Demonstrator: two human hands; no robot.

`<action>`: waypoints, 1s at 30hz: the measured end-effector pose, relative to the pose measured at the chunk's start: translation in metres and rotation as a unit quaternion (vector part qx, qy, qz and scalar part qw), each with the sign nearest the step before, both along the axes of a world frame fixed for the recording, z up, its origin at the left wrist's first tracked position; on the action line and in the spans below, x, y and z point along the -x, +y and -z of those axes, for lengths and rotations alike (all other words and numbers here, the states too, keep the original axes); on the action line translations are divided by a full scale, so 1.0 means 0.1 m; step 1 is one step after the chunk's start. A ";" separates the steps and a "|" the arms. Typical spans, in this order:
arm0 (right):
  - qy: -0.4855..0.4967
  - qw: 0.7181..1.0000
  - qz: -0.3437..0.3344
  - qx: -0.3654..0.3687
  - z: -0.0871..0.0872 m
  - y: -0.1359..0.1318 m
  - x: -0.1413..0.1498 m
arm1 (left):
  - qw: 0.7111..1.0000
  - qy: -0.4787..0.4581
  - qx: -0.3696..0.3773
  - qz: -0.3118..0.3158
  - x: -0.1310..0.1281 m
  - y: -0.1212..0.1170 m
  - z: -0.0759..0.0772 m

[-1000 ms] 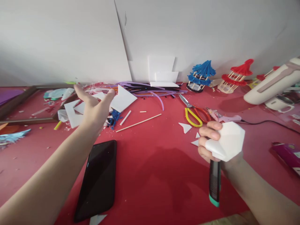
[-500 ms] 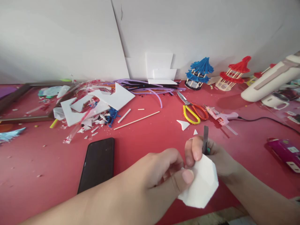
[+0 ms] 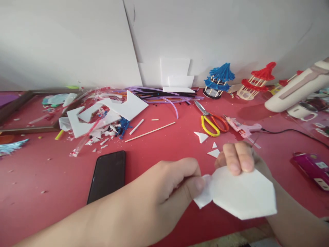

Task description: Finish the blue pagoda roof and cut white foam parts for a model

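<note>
My right hand (image 3: 239, 158) grips a white many-sided foam board piece (image 3: 245, 193), two fingers pressed over its far edge. Between the thumb and curled forefinger of my left hand (image 3: 177, 192) is a thin white paper layer (image 3: 204, 199). It meets the left edge of the board; whether the two are still joined I cannot tell. White triangular offcuts (image 3: 214, 153) lie just beyond my right hand. The dark blade seen earlier in my right hand is hidden.
A black phone (image 3: 107, 175) lies left of my hands. Beyond are scissors (image 3: 211, 125), a pink glue gun (image 3: 241, 127) with its cord, and a thin stick (image 3: 150, 132). Scrap foam board (image 3: 133, 106), a blue-roofed model (image 3: 218, 80) and a red-roofed model (image 3: 257, 80) stand farther back.
The foam board has moved right with my right hand, away from my left. The thin paper layer now shows between them. The blade in my right hand has gone out of sight.
</note>
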State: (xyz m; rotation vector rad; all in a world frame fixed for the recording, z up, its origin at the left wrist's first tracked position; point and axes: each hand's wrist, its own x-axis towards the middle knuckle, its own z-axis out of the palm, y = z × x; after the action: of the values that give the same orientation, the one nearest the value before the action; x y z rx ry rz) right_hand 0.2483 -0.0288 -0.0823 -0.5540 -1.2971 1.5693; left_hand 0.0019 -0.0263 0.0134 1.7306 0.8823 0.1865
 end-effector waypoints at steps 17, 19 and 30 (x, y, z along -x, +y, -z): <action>-0.026 0.973 0.226 -0.036 -0.34 0.36 -0.71 | 0.925 0.111 -0.360 -0.047 -0.46 0.73 0.67; -0.033 0.973 0.229 -0.021 -0.26 0.39 -0.68 | 0.913 0.098 -0.396 0.005 -0.70 0.84 0.84; -0.032 0.969 0.242 0.033 -0.16 0.45 -0.79 | 0.865 0.120 -0.483 0.067 -1.05 0.69 1.17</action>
State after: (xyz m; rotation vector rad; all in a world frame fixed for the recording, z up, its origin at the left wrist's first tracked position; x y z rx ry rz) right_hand 0.3272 0.0157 -0.0659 -0.8959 -1.0557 1.1955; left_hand 0.1069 0.0428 -0.1035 2.7963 0.9017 0.3670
